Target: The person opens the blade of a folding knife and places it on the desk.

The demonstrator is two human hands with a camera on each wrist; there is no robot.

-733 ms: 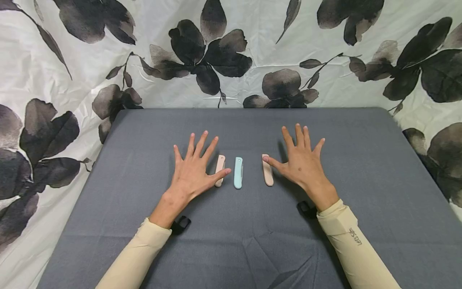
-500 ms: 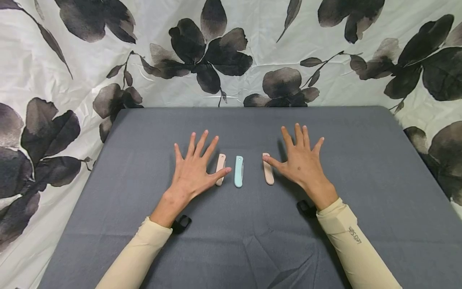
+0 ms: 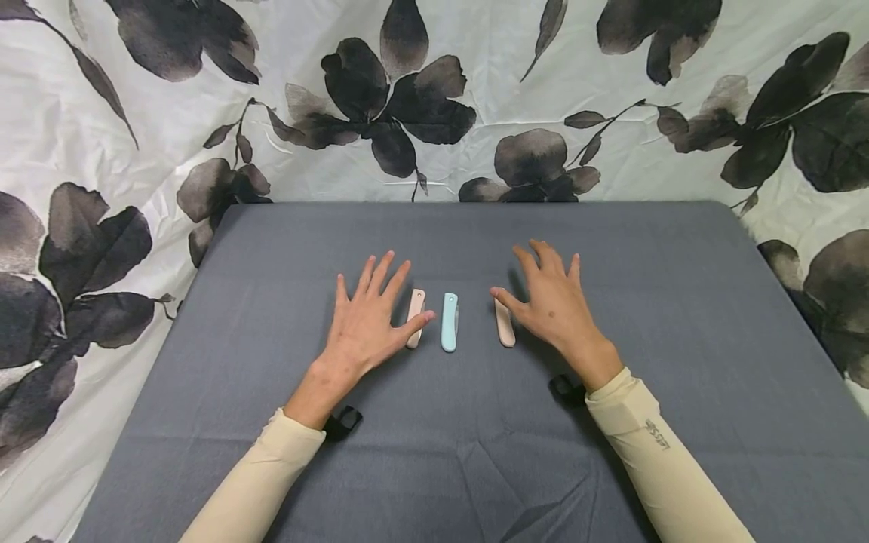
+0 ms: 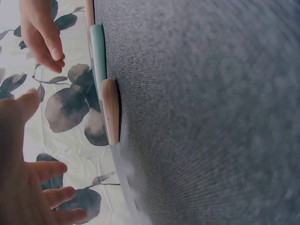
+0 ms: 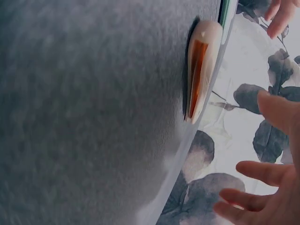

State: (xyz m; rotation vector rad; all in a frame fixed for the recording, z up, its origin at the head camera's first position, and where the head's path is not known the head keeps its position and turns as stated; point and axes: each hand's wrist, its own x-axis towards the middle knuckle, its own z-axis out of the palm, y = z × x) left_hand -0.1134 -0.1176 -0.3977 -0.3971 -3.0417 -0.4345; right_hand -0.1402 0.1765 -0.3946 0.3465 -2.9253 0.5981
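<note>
Three slim folding knives lie folded on the grey cloth. A pink folding knife (image 3: 416, 300) is partly covered by the thumb of my left hand (image 3: 361, 326), which hovers with spread fingers. Beside it, a light blue folding knife (image 3: 449, 323) shows a thin blade edge along its right side. The right-hand pink folding knife (image 3: 505, 328) has its far end hidden under the thumb of my right hand (image 3: 555, 308). That hand is above the cloth, its fingers slightly bent, holding nothing. In the right wrist view, this pink knife's slot (image 5: 197, 79) reflects orange.
A grey cloth (image 3: 434, 467) covers the table, with creases near the front. Behind the table's far edge hangs a white sheet (image 3: 285, 45) with dark flowers. Each wrist carries a small black camera; the left camera (image 3: 344, 422) sits just above the cloth.
My right hand has shifted left and its fingers have bent a little, its thumb still over the right-hand pink folding knife. The left hand and the knives have stayed almost in place.
</note>
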